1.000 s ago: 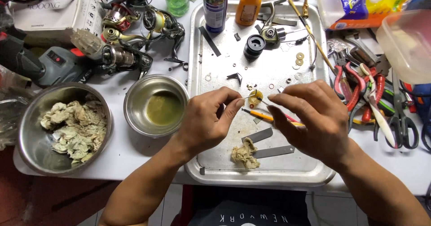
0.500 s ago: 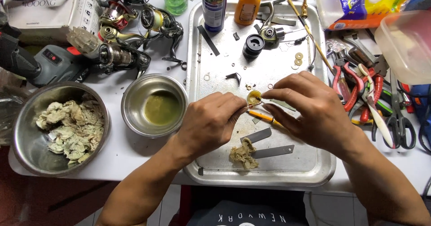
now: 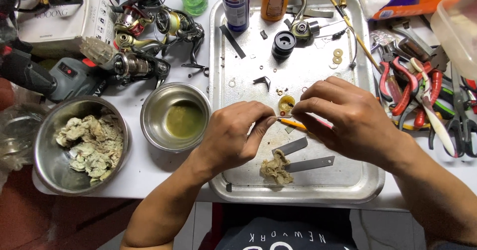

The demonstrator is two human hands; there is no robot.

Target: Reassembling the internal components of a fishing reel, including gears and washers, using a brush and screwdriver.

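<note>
My left hand (image 3: 238,136) and my right hand (image 3: 348,118) meet fingertip to fingertip over the middle of a metal tray (image 3: 348,190). The left thumb and forefinger pinch a tiny thin part (image 3: 276,118), too small to make out. My right hand grips a slim yellow and pink tool (image 3: 297,125), whose tip points at that part. A small yellow cap (image 3: 286,102) lies just beyond the fingertips. A dirty wad of rag (image 3: 276,168) and two flat metal strips (image 3: 310,164) lie on the tray close to my wrists.
The tray's far end holds a blue spray can (image 3: 235,4), an orange bottle (image 3: 275,0), a black round part (image 3: 284,44) and washers (image 3: 338,56). Left of it: a bowl of yellowish liquid (image 3: 179,118), a bowl of rags (image 3: 84,143), fishing reels (image 3: 149,36) and a drill (image 3: 54,76). Pliers (image 3: 422,91) lie to the right.
My hands stay together over the tray. The right fingers have closed in on the left fingertips, and the tool tip has shifted slightly.
</note>
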